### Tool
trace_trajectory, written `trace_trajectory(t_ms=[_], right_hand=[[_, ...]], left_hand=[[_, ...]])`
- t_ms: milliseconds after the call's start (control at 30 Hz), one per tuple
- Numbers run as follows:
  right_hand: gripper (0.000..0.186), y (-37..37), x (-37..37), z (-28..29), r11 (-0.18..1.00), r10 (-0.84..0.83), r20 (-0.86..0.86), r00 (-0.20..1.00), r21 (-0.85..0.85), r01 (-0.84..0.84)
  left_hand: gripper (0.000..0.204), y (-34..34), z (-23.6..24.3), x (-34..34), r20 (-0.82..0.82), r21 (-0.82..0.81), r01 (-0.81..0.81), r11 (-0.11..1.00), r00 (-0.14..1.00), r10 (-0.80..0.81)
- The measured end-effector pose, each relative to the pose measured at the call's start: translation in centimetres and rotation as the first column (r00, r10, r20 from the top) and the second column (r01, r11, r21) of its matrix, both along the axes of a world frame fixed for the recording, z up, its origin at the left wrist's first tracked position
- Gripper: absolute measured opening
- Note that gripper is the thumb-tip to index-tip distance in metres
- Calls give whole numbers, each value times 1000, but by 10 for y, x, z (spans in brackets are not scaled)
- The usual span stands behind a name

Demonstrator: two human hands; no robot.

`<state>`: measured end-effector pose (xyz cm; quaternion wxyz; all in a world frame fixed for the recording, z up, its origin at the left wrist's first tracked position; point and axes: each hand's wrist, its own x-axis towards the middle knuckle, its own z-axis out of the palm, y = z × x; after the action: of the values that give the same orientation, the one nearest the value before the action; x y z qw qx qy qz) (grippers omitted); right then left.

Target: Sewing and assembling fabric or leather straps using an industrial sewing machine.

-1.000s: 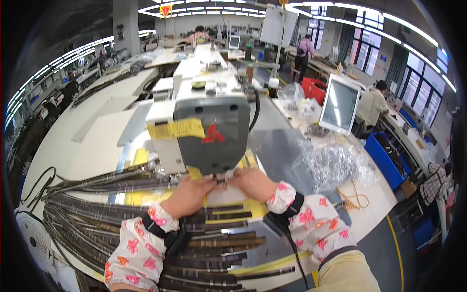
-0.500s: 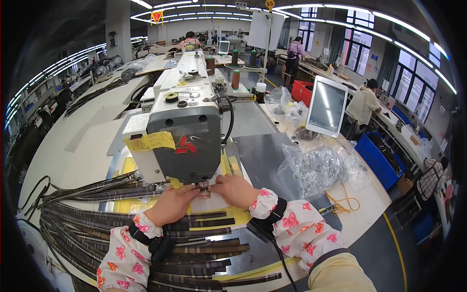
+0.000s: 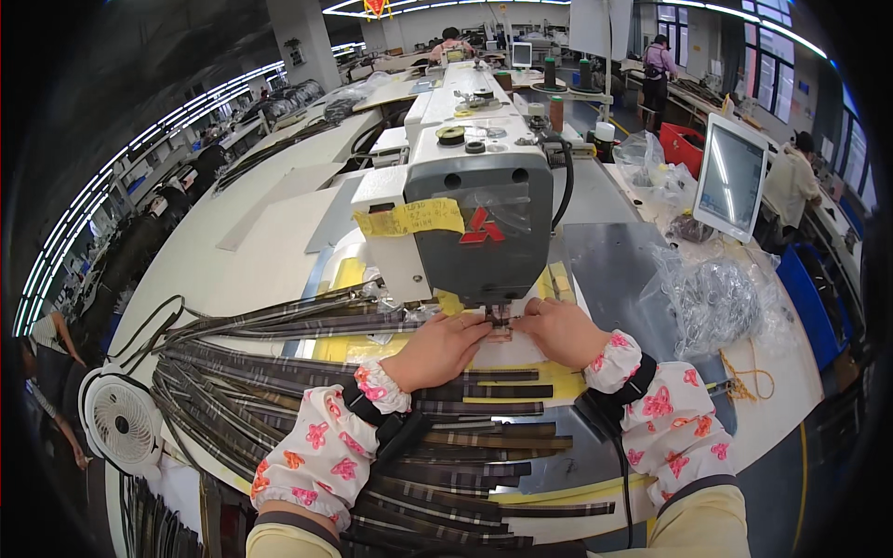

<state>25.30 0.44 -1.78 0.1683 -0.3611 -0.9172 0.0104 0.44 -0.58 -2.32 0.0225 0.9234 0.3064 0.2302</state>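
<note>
A sewing machine head (image 3: 479,232) stands in front of me, with its needle and presser foot (image 3: 499,314) low over the bed. My left hand (image 3: 442,349) lies flat just left of the foot, fingers stretched toward it. From the right, my right hand (image 3: 563,333) comes in with fingers bent and tips together beside the foot; whatever they pinch is hidden. A small pinkish clear piece (image 3: 500,335) shows under the foot between my hands. Dark plaid fabric strips (image 3: 484,442) lie in rows below my hands, and more strips (image 3: 279,325) fan out to the left.
A crumpled clear plastic bag (image 3: 712,302) and a tablet screen (image 3: 732,177) stand on the right. A yellow cord loop (image 3: 749,379) lies near the table's right edge. At lower left is a white fan (image 3: 121,423). Thread cones (image 3: 556,112) stand behind the machine. Other people work farther off.
The whole view has swung to the left, so the machine and my hands sit farther right in the picture and the fan shows fully. My hands stay beside the presser foot.
</note>
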Motion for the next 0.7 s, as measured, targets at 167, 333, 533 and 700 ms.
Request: trace_trajectory(t_ms=[167, 333, 533, 700], right_hand=[[30, 3, 1, 3, 999, 21, -13, 1000, 29, -21], [27, 10, -5, 15, 998, 67, 64, 996, -25, -65], [23, 9, -6, 4, 999, 40, -66, 997, -11, -41], [23, 9, -5, 4, 999, -7, -84, 996, -49, 3]], left_hand=[[28, 6, 4, 1, 37, -10, 30, 999, 999, -30], [28, 7, 9, -5, 3, -48, 13, 999, 1000, -13], [29, 8, 3, -6, 19, -37, -1, 999, 1000, 2], [31, 6, 6, -6, 15, -97, -19, 995, 1000, 20]])
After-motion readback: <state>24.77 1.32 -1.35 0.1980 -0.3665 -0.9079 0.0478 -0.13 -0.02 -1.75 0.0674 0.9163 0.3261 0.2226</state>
